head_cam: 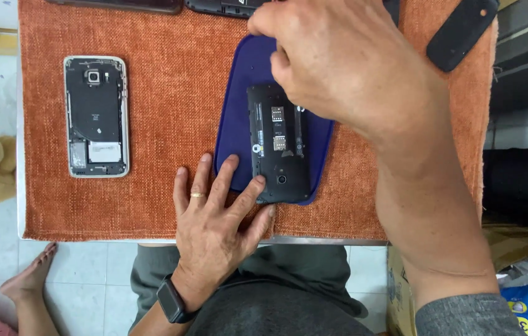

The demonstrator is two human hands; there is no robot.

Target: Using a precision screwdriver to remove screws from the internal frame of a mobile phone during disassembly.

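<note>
Right now the left hand (214, 218) lies flat and open on the table's orange cloth (171, 124), fingers spread, its fingertips (256, 182) touching the near corner of the black phone (278, 144). That phone lies back-up, cover off, on a blue mat (236, 124) at the middle of the cloth. The right hand (345, 59) hovers over the phone's far end, its grip curled narrow; whether it pinches anything I cannot tell, as the knuckles hide the fingertips. A second opened phone (97, 116) with a silver frame lies well apart to the left. A black cover (461, 32) sits at the far right corner, and more dark devices (152, 5) line the far edge.
</note>
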